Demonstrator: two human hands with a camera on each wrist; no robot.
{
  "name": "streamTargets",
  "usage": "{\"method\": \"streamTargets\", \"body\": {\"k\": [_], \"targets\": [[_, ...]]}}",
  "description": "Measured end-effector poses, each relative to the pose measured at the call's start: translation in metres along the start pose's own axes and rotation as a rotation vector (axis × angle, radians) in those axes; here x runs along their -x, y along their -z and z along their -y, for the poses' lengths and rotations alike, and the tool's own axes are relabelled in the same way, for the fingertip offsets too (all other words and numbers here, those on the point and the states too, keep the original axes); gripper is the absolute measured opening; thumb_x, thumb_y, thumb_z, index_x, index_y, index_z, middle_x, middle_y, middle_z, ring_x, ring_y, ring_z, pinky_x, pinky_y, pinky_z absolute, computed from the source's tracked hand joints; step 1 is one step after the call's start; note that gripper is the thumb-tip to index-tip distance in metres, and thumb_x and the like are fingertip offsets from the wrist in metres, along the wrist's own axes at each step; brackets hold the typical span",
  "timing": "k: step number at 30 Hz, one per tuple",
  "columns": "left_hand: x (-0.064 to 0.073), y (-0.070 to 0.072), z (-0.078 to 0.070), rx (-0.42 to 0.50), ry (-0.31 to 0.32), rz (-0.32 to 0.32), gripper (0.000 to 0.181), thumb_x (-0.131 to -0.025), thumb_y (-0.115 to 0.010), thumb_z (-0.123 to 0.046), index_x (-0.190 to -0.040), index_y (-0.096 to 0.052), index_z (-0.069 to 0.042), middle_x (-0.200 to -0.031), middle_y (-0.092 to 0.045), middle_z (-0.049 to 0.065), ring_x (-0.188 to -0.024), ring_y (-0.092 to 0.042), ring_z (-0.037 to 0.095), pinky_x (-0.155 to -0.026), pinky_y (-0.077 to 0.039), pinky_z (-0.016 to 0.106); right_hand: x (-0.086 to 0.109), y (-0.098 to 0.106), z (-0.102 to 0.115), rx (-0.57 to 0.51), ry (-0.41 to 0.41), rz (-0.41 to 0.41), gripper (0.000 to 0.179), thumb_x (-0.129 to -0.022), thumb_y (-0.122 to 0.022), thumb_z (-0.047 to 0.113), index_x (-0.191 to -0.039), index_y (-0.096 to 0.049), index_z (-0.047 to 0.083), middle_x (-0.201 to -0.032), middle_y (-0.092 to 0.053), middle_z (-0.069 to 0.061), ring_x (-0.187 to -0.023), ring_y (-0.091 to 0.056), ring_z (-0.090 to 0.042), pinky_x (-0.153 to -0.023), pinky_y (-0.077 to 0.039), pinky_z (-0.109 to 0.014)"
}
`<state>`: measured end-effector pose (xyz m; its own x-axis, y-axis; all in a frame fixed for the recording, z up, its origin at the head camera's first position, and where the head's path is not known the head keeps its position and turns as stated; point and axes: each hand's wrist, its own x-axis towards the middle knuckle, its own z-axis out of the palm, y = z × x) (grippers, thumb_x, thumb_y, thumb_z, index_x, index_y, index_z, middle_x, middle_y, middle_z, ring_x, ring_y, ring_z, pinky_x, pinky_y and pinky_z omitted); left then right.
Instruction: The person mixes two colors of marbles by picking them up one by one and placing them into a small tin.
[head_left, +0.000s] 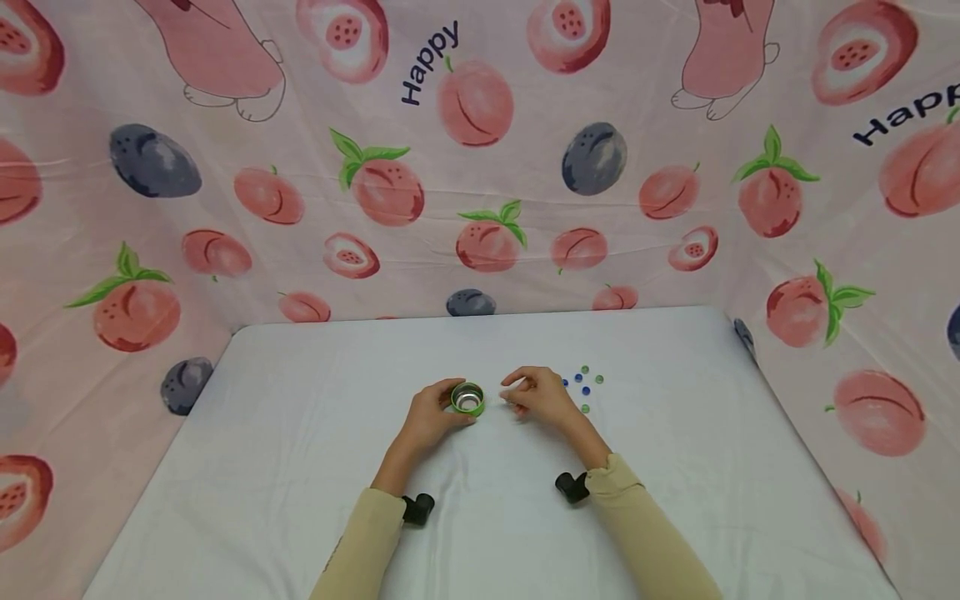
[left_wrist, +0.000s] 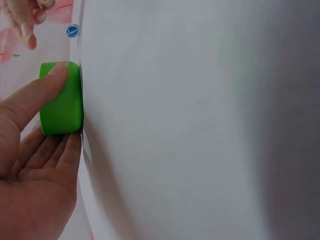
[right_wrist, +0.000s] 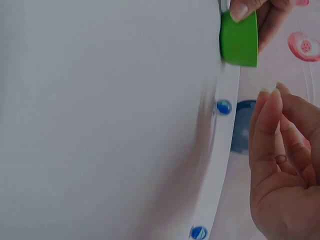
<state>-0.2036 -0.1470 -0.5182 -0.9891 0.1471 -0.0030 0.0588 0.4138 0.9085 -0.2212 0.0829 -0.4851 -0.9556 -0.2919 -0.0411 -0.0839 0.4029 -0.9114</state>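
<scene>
Left grip (head_left: 429,415) pinches a green cup (left_wrist: 61,107) between thumb (left_wrist: 42,92) and fingers (left_wrist: 47,152); right grip (head_left: 545,397) hovers nearby, its hold unclear.

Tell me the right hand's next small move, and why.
Probably move the right hand to a blue marble and pinch it: none shows in its grasp, and the left hand already holds the green cup open side up.

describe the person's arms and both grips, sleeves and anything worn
The left long beige fabric sleeve and right long beige fabric sleeve end near the wrists, the right creased at its cuff. A stubby black device sits at the left wrist, a similar stubby black device at the right. The left grip and right grip are ungloved human hands.
</scene>
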Motion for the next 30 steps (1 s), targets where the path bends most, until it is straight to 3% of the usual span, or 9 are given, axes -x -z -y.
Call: {"method": "streamTargets", "body": {"k": [7,15,30], "targets": [[0.001,0.001,-0.002,-0.011,0.007,-0.002,0.068,-0.079,-0.088,0.006,-0.141,-0.061,0.008,-0.141,-0.063,0.026,-0.134,-0.061,0.041,-0.114,-0.052,0.044,0.010,0.022,-0.005,-0.004,-0.015,-0.034,0.022,-0.097,-0.076,0.005,-0.114,-0.073,-0.008,-0.078,-0.072,-0.023,-0.057,-0.064,-0.010,-0.059,-0.056,-0.024],[0.001,0.000,-0.001,0.002,0.011,-0.003,0.069,-0.080,-0.088,0.006,-0.143,-0.060,0.007,-0.143,-0.062,0.026,-0.136,-0.061,0.040,-0.114,-0.052,0.044,0.016,0.045,-0.015,0.026,-0.018,-0.062,0.023,-0.098,-0.074,0.007,-0.116,-0.072,-0.008,-0.079,-0.073,-0.024,-0.059,-0.069,-0.020,-0.058,-0.055,-0.024],[0.002,0.001,-0.004,0.034,0.009,0.010,0.070,-0.080,-0.087,0.008,-0.143,-0.058,0.009,-0.144,-0.061,0.029,-0.137,-0.059,0.040,-0.115,-0.051,0.044,0.025,0.072,-0.028,0.037,-0.052,-0.130,0.026,-0.099,-0.074,0.008,-0.118,-0.071,-0.010,-0.081,-0.074,-0.024,-0.062,-0.070,-0.020,-0.060,-0.059,-0.026]]}}
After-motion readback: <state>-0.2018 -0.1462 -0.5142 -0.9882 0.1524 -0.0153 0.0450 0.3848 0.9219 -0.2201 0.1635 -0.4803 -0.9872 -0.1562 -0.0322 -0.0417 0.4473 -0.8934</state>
